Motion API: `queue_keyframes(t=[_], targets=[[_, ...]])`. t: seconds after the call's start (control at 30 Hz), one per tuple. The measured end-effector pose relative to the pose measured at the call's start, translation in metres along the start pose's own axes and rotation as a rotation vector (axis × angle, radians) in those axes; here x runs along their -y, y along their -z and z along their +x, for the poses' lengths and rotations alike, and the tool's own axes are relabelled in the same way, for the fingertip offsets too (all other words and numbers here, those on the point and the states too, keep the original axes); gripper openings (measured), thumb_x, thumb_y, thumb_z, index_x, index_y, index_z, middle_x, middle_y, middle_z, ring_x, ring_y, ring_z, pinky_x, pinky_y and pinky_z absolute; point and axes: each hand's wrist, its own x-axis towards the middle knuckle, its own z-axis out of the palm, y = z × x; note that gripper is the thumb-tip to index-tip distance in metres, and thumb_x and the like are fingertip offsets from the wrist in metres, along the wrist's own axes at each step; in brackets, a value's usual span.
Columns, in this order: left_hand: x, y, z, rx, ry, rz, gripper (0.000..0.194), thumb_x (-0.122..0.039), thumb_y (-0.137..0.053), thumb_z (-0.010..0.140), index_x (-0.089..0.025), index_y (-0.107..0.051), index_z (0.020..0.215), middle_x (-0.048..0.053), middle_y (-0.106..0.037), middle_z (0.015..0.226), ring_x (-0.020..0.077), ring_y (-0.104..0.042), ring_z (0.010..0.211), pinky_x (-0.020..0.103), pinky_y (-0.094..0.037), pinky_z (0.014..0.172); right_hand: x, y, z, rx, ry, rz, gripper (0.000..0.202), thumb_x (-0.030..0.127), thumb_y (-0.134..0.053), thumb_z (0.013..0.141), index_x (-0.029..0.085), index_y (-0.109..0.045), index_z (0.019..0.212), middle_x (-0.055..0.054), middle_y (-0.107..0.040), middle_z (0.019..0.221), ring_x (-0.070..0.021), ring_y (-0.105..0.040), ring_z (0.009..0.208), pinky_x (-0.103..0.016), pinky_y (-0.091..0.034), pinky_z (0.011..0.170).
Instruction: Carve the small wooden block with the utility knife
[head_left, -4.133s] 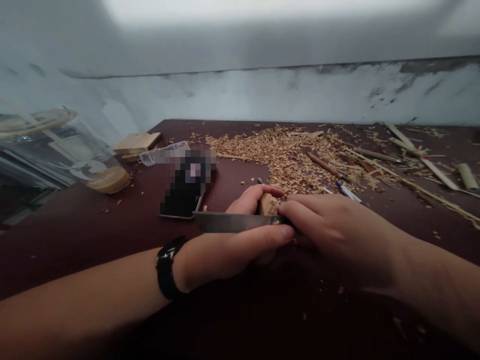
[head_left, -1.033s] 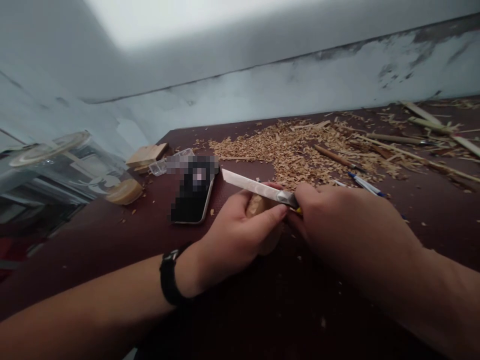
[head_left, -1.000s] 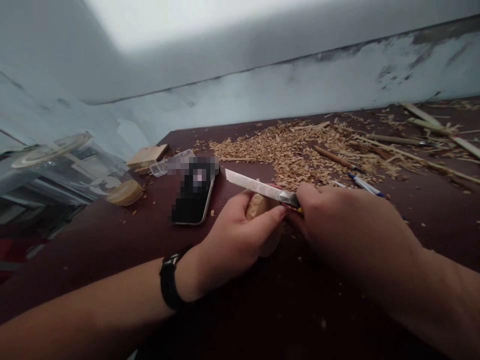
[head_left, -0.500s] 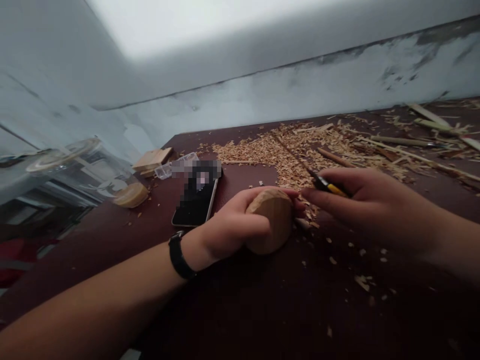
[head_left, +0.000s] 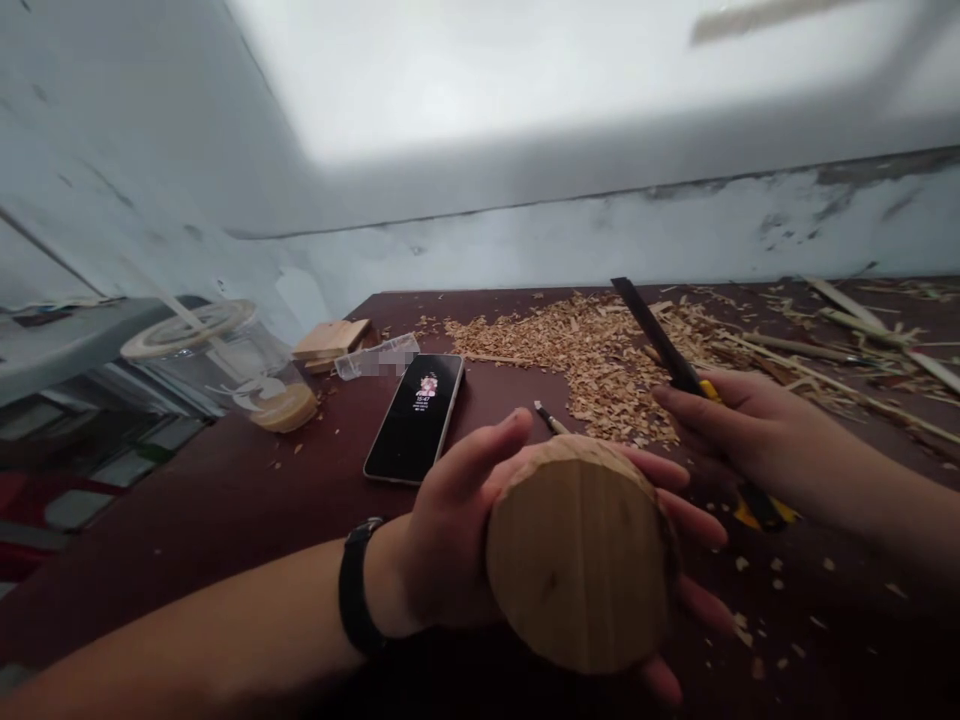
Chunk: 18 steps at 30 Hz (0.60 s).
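Observation:
My left hand (head_left: 461, 515), with a black band on its wrist, cradles a round wooden disc (head_left: 581, 565). The disc's flat face is turned toward me and its edge looks faceted by cuts. Its fingers are spread behind and beyond the disc, with the thumb sticking up at the left. My right hand (head_left: 761, 430) is closed around a black and yellow utility knife (head_left: 660, 345), apart from the disc. The knife's long dark blade points up and to the left. Just behind the disc a thin tool with a dark tip (head_left: 550, 418) lies partly hidden.
A phone (head_left: 415, 420) lies on the dark red table (head_left: 225, 530). Behind it are a clear plastic box (head_left: 375, 355) and wooden blocks (head_left: 330, 340). A plastic cup with a straw (head_left: 247, 370) stands left. Wood shavings (head_left: 592, 365) are heaped toward the wall; sticks (head_left: 795, 345) lie right.
My left hand has brought the disc closer and tilted its flat face toward me, with the fingers opening out. My right hand has moved away from the disc, raising the knife blade.

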Motion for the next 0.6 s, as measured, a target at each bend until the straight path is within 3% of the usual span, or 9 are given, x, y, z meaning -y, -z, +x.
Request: queue_keyframes(t=[0.13, 0.3, 0.43, 0.6], targets=[[0.0001, 0.0027, 0.0005, -0.036, -0.005, 0.037, 0.087, -0.089, -0.057, 0.073, -0.020, -0.070, 0.123, 0.020, -0.070, 0.124, 0.0366, -0.072, 0.106, 0.043, -0.056, 0.085, 0.0002, -0.0007, 0.0003, 0.009, -0.024, 0.006, 0.049, 0.061, -0.056, 0.098, 0.026, -0.047, 0.065, -0.001, -0.050, 0.053, -0.0133, -0.043, 0.044, -0.029, -0.033, 0.041], [0.0002, 0.0065, 0.0018, -0.015, 0.034, -0.002, 0.092, -0.095, -0.056, 0.068, -0.022, -0.069, 0.122, 0.017, -0.071, 0.117, 0.0336, -0.075, 0.097, 0.042, -0.057, 0.084, 0.0015, -0.0017, 0.0002, -0.015, -0.042, -0.034, 0.051, 0.064, -0.058, 0.097, 0.026, -0.046, 0.065, -0.001, -0.050, 0.052, -0.0135, -0.044, 0.044, -0.029, -0.034, 0.041], [0.0001, 0.0075, 0.0023, 0.023, 0.051, -0.027, 0.087, -0.093, -0.054, 0.073, -0.023, -0.067, 0.123, 0.017, -0.069, 0.117, 0.0357, -0.075, 0.094, 0.044, -0.060, 0.072, 0.0042, -0.0024, -0.0020, 0.012, -0.058, -0.033, 0.052, 0.066, -0.056, 0.097, 0.025, -0.046, 0.066, 0.000, -0.051, 0.054, -0.0130, -0.045, 0.046, -0.029, -0.034, 0.044], [-0.0010, 0.0082, 0.0014, 0.025, 0.045, 0.033, 0.085, -0.090, -0.049, 0.078, -0.021, -0.066, 0.125, 0.019, -0.069, 0.116, 0.0350, -0.074, 0.094, 0.036, -0.059, 0.061, 0.0059, -0.0025, -0.0021, -0.005, -0.013, -0.072, 0.051, 0.062, -0.057, 0.098, 0.024, -0.047, 0.065, 0.000, -0.051, 0.054, -0.0128, -0.044, 0.048, -0.030, -0.034, 0.045]])
